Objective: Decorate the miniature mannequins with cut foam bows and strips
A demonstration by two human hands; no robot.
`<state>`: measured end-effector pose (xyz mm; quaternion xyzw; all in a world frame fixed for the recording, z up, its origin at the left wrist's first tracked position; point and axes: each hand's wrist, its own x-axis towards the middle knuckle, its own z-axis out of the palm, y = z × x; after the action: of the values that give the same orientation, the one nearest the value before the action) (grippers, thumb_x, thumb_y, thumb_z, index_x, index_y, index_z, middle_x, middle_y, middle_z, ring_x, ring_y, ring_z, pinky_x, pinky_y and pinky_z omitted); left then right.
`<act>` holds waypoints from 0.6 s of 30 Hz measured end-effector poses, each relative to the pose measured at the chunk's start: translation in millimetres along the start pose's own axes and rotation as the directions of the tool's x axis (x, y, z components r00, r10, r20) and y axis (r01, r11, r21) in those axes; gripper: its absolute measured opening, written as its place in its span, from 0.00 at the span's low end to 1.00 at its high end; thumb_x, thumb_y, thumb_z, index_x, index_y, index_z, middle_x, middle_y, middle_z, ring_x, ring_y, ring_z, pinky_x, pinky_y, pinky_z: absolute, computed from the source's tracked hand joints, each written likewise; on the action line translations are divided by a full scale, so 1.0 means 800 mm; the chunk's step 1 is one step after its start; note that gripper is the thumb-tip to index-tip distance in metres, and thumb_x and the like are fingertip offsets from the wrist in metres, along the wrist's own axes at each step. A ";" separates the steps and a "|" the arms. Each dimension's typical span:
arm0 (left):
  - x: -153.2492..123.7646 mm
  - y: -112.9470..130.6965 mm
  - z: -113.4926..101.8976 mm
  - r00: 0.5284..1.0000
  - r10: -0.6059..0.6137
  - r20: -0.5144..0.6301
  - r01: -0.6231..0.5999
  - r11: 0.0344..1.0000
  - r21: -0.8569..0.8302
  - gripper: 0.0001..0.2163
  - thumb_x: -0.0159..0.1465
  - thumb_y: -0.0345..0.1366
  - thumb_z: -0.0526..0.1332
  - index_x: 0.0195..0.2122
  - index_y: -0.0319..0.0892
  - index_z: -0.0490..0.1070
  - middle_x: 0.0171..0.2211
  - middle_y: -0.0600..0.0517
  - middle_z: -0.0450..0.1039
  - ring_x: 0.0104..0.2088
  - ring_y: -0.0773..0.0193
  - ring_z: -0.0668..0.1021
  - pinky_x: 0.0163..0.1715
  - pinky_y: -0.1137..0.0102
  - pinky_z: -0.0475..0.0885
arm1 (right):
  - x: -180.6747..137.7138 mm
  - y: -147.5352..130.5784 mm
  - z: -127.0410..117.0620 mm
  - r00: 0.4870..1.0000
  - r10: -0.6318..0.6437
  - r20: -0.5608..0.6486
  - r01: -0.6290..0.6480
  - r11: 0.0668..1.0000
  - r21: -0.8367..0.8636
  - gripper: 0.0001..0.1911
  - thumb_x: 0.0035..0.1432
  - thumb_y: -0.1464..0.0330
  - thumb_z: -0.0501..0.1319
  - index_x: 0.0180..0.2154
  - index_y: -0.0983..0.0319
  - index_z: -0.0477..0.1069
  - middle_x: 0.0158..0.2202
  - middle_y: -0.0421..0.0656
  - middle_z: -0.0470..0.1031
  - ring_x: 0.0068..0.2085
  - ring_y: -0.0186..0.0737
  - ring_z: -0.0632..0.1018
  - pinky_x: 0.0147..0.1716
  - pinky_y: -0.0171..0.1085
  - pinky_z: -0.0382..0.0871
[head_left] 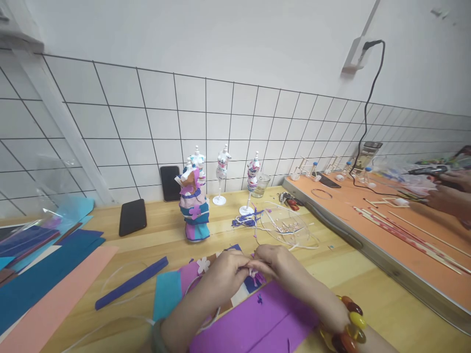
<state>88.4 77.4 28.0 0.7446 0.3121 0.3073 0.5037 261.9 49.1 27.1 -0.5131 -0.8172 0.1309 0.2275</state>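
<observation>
Both the left hand (232, 268) and right hand (276, 261) are bunched narrow over a fringed purple bit (259, 277) — can't tell which one's gripping it. It's by the purple sheet (253, 321), near side — dressed mannequin (194, 218) far left of it.

Head cam looks fwd & dn, table (223, 229) nr, wall (221, 39) beyond.

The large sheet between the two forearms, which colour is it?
The large sheet is purple, best seen in the head view.
</observation>
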 end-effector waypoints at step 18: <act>0.002 0.005 0.000 0.997 -0.052 -0.064 0.050 0.998 -0.034 0.04 0.51 0.29 0.59 0.23 0.41 0.74 0.24 0.52 0.75 0.29 0.63 0.74 0.32 0.71 0.66 | 0.002 -0.002 -0.003 0.991 0.130 -0.019 -0.120 0.956 0.269 0.17 0.63 0.58 0.48 0.27 0.61 0.61 0.22 0.37 0.64 0.24 0.32 0.66 0.24 0.30 0.59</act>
<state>89.8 77.7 32.1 0.7178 0.3421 0.3235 0.5129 261.4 50.0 29.9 -0.5308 -0.7537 0.2445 0.3008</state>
